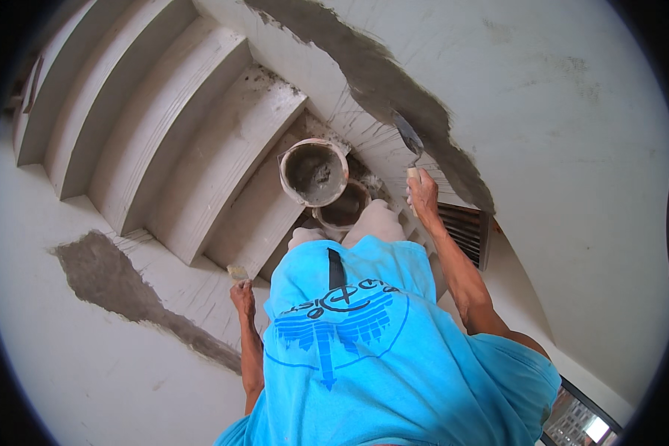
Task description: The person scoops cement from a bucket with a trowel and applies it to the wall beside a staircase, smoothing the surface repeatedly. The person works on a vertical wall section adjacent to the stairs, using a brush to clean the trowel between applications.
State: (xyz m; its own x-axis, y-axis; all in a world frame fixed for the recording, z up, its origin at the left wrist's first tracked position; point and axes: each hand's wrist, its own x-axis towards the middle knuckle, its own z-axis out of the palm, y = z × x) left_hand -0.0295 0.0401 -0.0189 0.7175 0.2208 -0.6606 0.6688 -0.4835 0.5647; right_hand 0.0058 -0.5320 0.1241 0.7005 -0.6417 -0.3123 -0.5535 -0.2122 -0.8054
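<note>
"How do the fingers of the right hand (424,195) stand?"
"Wrapped around the wooden handle of a trowel (408,135). Its blade reaches ahead of them, over a grey band (431,119) on the wall (557,111); I can't tell whether it touches."
"And the left hand (242,296)?"
"Fingers curled in, pinching a small yellowish piece (237,272) at their tips."
"Farther out?"
"Ahead, between both hands' fingers, a bucket (297,199) holds grey mortar (311,175); steps (223,126) rise beyond the left ones."

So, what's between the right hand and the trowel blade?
In the head view, the top of the pale handle and a thin, bent metal neck lie between the right hand and the trowel blade.
</note>
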